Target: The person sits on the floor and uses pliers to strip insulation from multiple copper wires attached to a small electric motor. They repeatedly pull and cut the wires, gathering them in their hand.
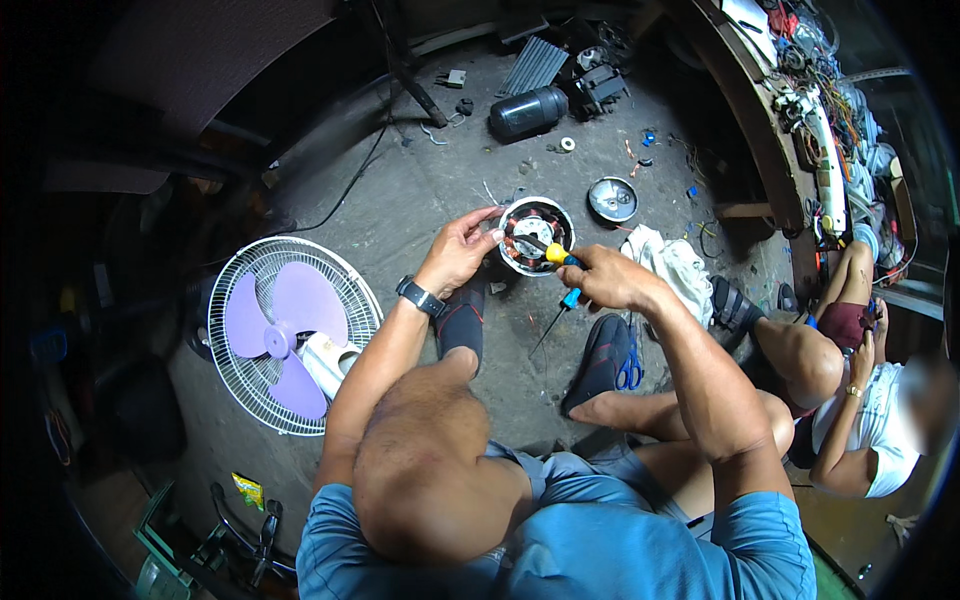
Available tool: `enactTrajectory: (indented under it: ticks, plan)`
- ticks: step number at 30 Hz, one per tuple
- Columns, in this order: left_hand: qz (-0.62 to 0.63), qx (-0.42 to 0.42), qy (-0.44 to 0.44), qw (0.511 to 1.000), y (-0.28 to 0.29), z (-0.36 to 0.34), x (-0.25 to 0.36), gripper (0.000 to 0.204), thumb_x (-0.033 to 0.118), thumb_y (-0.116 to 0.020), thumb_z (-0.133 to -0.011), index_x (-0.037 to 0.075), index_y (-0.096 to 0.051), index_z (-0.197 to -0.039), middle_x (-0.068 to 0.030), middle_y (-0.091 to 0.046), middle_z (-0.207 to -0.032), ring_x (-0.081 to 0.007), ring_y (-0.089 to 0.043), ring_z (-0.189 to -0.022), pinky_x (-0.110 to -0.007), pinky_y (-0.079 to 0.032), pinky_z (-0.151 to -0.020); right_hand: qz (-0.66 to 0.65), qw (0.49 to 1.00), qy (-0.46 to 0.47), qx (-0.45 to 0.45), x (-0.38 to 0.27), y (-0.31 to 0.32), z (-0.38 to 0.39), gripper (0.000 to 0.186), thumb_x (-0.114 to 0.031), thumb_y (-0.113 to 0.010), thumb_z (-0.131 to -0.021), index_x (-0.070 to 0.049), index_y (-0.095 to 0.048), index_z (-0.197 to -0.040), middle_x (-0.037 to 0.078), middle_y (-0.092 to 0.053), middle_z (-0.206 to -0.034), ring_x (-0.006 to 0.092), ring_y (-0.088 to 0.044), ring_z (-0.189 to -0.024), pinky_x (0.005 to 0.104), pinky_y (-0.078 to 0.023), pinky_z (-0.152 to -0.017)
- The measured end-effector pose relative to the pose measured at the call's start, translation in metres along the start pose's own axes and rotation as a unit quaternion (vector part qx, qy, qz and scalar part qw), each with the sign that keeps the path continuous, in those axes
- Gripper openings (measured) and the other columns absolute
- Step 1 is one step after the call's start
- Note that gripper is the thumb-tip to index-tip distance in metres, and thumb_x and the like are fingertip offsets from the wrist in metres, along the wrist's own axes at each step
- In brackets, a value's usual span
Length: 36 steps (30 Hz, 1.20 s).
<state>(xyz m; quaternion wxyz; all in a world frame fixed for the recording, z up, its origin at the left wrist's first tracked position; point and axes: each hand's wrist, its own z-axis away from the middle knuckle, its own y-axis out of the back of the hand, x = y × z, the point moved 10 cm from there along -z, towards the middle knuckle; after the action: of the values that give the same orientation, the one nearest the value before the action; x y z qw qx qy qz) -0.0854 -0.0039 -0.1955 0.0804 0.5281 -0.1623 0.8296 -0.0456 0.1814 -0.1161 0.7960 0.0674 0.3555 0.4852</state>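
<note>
An electric motor (535, 268) in a round white housing, with copper windings around its inside, sits on the floor between my feet. My left hand (465, 248) pinches the left edge of the housing. In my right hand (612, 278) is a screwdriver (557, 253) with a yellow and blue handle; its dark front end reaches over the windings. A second screwdriver (571, 299), blue-handled with a thin shaft, slants down to the left just below that hand. Whether the fingers also hold it, I cannot tell.
A round metal cover (612, 200) and white cloth (665, 268) lie right of the motor. At left is a caged fan (279, 341) with purple blades. Blue-handled scissors (630, 368) lie beside my right shoe. A dark cylinder (528, 113) lies farther back; another person (868, 420) sits at right.
</note>
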Motion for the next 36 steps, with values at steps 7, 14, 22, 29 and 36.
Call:
enactTrajectory:
  ticks: [7, 14, 22, 29, 36]
  plan:
    - [-0.099, 0.041, -0.048, 0.993, 0.014, 0.016, 0.007, 0.037, 0.013, -0.072, -0.097, 0.001, -0.066, -0.132, 0.0115, -0.034, -0.075, -0.0028, -0.032, -0.067, -0.019, -0.031, -0.063, 0.153, 0.988, -0.010, -0.029, 0.001, 0.015, 0.023, 0.048, -0.041, -0.058, -0.098, 0.002, -0.072, -0.113, 0.029, -0.073, -0.103, 0.0429, -0.071, -0.102, 0.0503, -0.053, -0.091]
    - [-0.239, -0.062, -0.142, 0.959, -0.017, 0.043, 0.040, 0.030, 0.006, -0.075, -0.089, 0.007, -0.069, -0.118, 0.0053, -0.045, -0.073, -0.0064, -0.040, -0.066, -0.025, -0.038, -0.060, 0.194, 0.978, -0.006, -0.081, -0.006, 0.012, 0.014, 0.049, -0.039, -0.056, -0.098, 0.005, -0.072, -0.111, 0.029, -0.073, -0.105, 0.0426, -0.071, -0.103, 0.0497, -0.054, -0.091]
    - [-0.376, -0.190, -0.228, 0.878, -0.067, 0.066, 0.038, 0.036, 0.014, -0.076, -0.088, 0.011, -0.067, -0.123, -0.0082, -0.070, -0.111, -0.0298, -0.070, -0.093, -0.037, -0.058, -0.079, 0.233, 0.967, 0.026, -0.102, -0.017, 0.018, 0.006, 0.046, -0.037, -0.055, -0.097, 0.004, -0.073, -0.110, 0.029, -0.073, -0.103, 0.0423, -0.071, -0.100, 0.0496, -0.055, -0.089]
    - [-0.385, -0.163, -0.325, 0.848, -0.073, 0.071, 0.051, 0.008, 0.011, -0.070, -0.090, 0.007, -0.068, -0.098, -0.0079, -0.059, -0.081, -0.0297, -0.063, -0.073, -0.041, -0.051, -0.063, 0.178, 0.983, 0.027, -0.041, 0.006, 0.022, 0.008, 0.047, -0.040, -0.057, -0.098, 0.003, -0.073, -0.107, 0.028, -0.073, -0.098, 0.0428, -0.071, -0.098, 0.0506, -0.055, -0.089]
    - [-0.275, -0.141, -0.283, 0.908, -0.058, 0.069, 0.054, 0.014, 0.014, -0.067, -0.096, 0.001, -0.064, -0.091, -0.0113, -0.065, -0.083, -0.0308, -0.065, -0.080, -0.040, -0.053, -0.070, 0.168, 0.986, 0.015, -0.012, 0.010, 0.023, 0.020, 0.046, -0.040, -0.059, -0.098, 0.004, -0.072, -0.106, 0.028, -0.073, -0.094, 0.0437, -0.072, -0.095, 0.0508, -0.056, -0.086]
